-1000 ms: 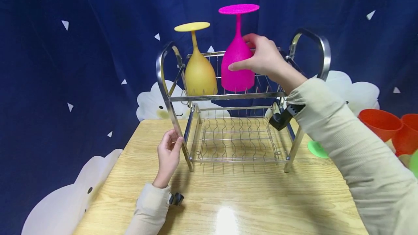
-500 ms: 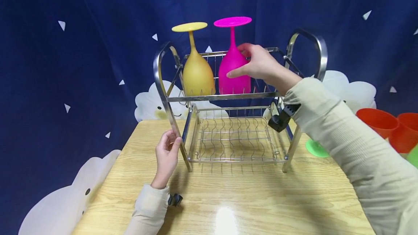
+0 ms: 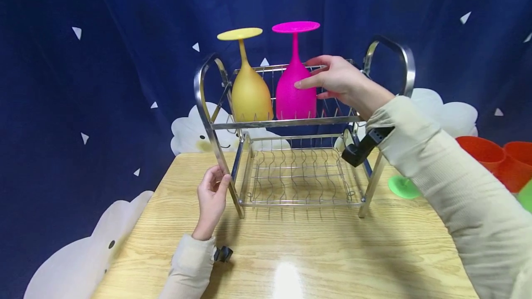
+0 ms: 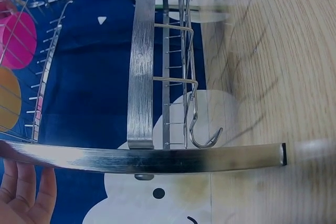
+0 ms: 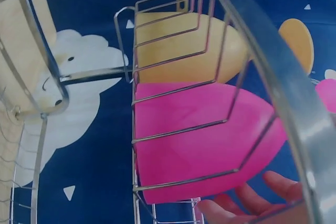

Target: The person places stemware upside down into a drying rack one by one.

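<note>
A two-tier metal dish rack [image 3: 287, 123] stands on the wooden table, its upper tier bearing two upside-down goblets. The yellow goblet [image 3: 250, 93] is on the left, the pink goblet [image 3: 295, 93] to its right, both with bowls down and bases up. My right hand [image 3: 342, 80] is at the pink goblet's right side, thumb over its bowl and fingers spread loosely. In the right wrist view, fingertips [image 5: 212, 211] lie beside the pink bowl behind the wires. Low on the rack's front left leg, my left hand [image 3: 213, 197] holds the metal between thumb and fingers.
Red cups [image 3: 482, 151] stand at the table's right side, partly behind the right sleeve. A green round base [image 3: 403, 187] lies near the rack's right leg. The lower wire tier [image 3: 301, 174] sits just above the table. A dark blue curtain [image 3: 104, 82] hangs behind.
The pink goblet has come down onto the upper tier beside the yellow one. My right hand's fingers have loosened and shifted slightly right. The left hand stays at the leg.
</note>
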